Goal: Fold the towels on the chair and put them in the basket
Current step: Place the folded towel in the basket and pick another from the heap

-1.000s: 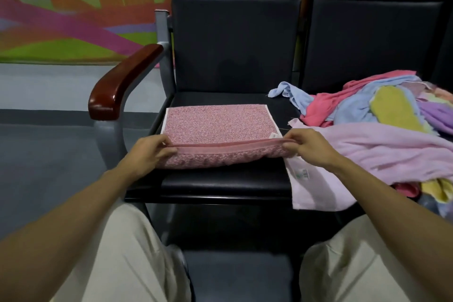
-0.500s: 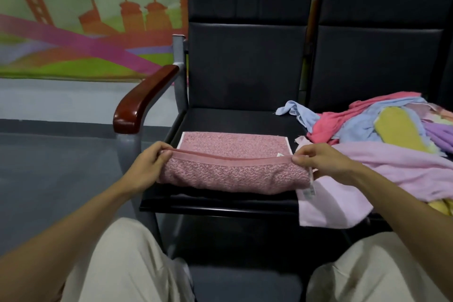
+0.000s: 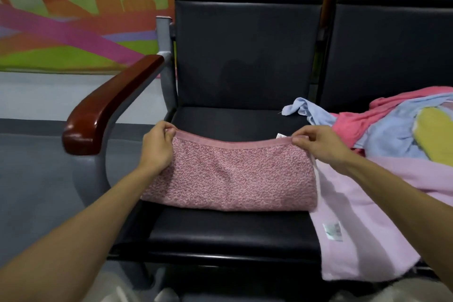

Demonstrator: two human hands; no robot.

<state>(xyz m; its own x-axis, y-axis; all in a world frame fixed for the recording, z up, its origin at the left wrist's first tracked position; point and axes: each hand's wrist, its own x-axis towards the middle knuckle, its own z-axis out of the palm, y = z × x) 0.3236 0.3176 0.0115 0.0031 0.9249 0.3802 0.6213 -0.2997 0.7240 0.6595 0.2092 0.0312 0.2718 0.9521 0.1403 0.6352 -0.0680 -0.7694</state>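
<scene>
A pink speckled towel (image 3: 232, 179) lies folded on the black seat of the chair (image 3: 220, 233). My left hand (image 3: 157, 147) pinches the left corner of its far edge. The right corner of that edge is pinched by my right hand (image 3: 316, 147). The folded edge sits toward the back of the seat and sags a little between my hands. A white label shows at its right corner. No basket is in view.
A pile of unfolded towels (image 3: 402, 135), pink, light blue and yellow, covers the seat to the right. A lilac towel (image 3: 362, 228) hangs over the seat front. A brown wooden armrest (image 3: 110, 105) stands at the left. Grey floor lies beyond it.
Both hands carried the towel's near edge up and away over the rest of the towel, folding it in half toward the chair back.
</scene>
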